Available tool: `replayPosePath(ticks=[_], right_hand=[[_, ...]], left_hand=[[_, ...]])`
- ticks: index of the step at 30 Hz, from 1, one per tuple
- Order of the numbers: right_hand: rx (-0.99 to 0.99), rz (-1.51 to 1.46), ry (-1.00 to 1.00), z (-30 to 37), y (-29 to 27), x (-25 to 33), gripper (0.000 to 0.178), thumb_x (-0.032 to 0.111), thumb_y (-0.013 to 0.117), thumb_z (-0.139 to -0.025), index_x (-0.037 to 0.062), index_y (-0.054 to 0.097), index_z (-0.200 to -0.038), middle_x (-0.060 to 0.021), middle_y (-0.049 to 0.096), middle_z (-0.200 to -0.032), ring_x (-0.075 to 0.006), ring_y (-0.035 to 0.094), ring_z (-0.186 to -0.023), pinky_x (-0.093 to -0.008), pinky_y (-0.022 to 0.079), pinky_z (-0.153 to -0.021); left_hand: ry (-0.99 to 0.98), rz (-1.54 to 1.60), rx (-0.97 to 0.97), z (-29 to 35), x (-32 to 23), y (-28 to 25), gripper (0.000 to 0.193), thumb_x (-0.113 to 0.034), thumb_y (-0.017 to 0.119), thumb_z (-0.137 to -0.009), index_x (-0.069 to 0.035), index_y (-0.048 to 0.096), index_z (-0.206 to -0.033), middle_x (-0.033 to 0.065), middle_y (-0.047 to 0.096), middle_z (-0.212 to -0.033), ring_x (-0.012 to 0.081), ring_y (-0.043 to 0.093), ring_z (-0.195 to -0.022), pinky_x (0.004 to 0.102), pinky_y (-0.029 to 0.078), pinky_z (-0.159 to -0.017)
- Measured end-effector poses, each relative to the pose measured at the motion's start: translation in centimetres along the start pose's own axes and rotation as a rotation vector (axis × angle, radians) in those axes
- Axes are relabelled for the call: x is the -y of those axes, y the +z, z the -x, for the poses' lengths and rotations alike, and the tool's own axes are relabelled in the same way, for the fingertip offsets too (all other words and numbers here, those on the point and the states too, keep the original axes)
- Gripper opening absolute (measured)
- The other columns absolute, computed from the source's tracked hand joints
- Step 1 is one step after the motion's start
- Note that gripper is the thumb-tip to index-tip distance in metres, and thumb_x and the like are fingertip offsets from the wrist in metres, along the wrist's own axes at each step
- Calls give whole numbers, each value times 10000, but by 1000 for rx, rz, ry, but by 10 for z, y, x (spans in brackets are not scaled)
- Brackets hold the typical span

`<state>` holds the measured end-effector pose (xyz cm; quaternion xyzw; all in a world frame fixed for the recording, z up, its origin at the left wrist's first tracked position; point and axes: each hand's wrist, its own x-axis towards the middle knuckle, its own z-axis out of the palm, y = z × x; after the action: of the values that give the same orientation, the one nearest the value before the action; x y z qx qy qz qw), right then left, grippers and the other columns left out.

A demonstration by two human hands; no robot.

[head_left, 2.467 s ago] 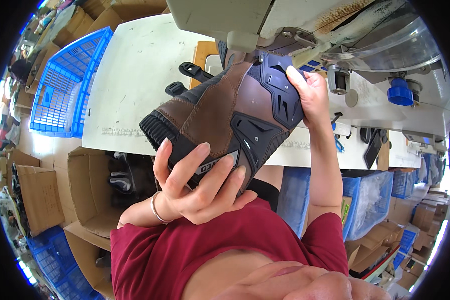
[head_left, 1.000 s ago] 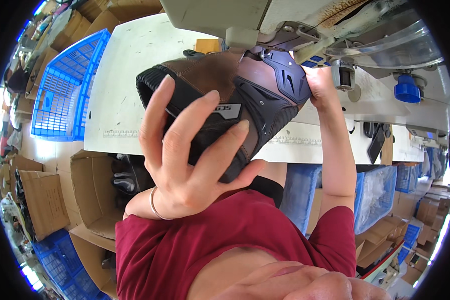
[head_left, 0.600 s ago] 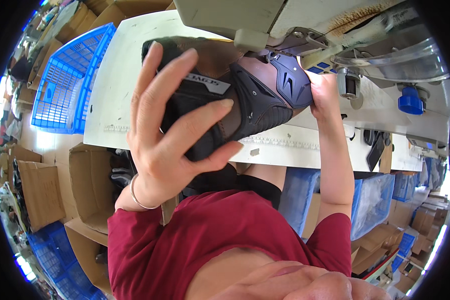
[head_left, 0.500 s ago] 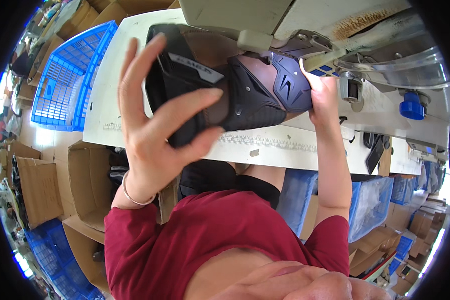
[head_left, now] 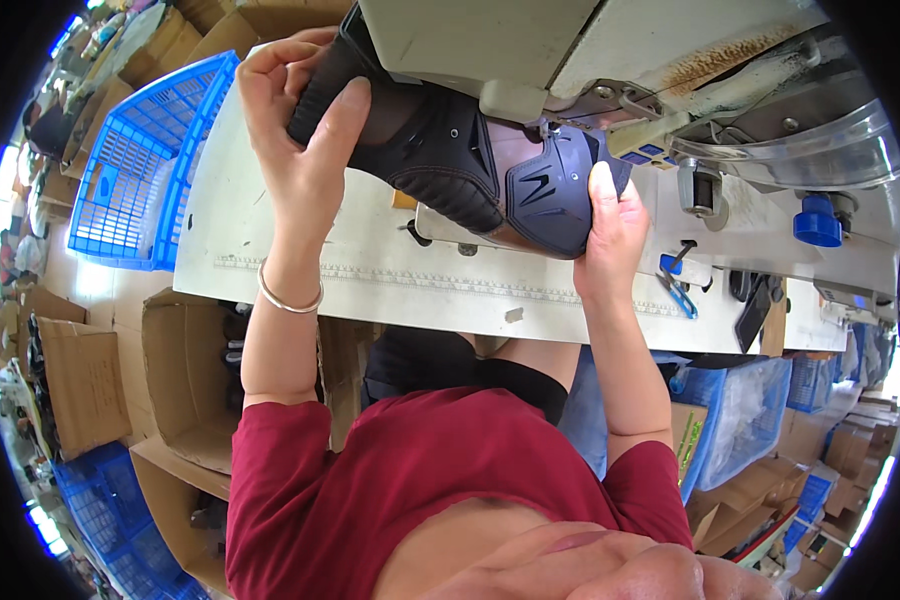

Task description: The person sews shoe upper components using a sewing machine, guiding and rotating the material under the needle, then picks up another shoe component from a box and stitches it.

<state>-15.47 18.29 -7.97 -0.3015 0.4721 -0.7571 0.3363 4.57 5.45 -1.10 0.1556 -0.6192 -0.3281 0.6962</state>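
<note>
A black and brown boot upper (head_left: 450,165) with ribbed padding and a dark moulded plate lies under the sewing machine head (head_left: 480,45), around the needle area. My left hand (head_left: 305,115) is closed on its left end, thumb on top and fingers behind the edge. At the right end my right hand (head_left: 610,220) pinches the edge beside the moulded plate, thumb uppermost. The machine hides the upper's far side and the exact stitching point.
A white worktable (head_left: 410,285) carries a printed ruler strip along its near edge. Blue-handled thread snips (head_left: 678,290) and a dark phone-like object (head_left: 753,318) lie on the right. A blue crate (head_left: 120,190) stands at left, with cardboard boxes (head_left: 185,390) below.
My left hand has gone from spread fingers over the upper to gripping its left end. The upper has turned, and its right end has moved down with my right hand.
</note>
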Motion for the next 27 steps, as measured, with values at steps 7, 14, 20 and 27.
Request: replayPosePath(ticks=[7,14,20,27], right_hand=[[-17,49,44,11,0,-2,248,207,532,-962,-9,585,-1073,-53,650,-977,-103,614,-852,-260,501,-788],[56,-20,22,19,0,-5,254,198,535,-960,-18,594,-1079,-62,655,-1004,-104,609,-870,-256,491,-809],[-23,-4,-49,18,12,-7,225,186,545,-953,-16,629,-1005,-63,666,-958,-93,608,-824,-243,487,-779],[-51,-7,-38,15,13,-5,217,182,554,-945,-18,625,-986,-61,665,-927,-96,610,-787,-242,494,-756]], left_hand=[[-166,-171,134,-4,8,-13,203,-152,654,-821,33,589,-876,-13,532,-725,49,443,-650,179,359,-602],[-145,-142,170,-12,13,-13,206,-147,645,-819,52,605,-852,-30,544,-695,39,451,-641,180,370,-590],[-159,-139,195,-17,21,-16,204,-145,631,-830,54,623,-870,-30,562,-696,38,471,-648,181,382,-591],[-157,-130,186,-15,18,-14,214,-165,638,-833,48,621,-852,-36,542,-665,36,445,-617,184,364,-562]])
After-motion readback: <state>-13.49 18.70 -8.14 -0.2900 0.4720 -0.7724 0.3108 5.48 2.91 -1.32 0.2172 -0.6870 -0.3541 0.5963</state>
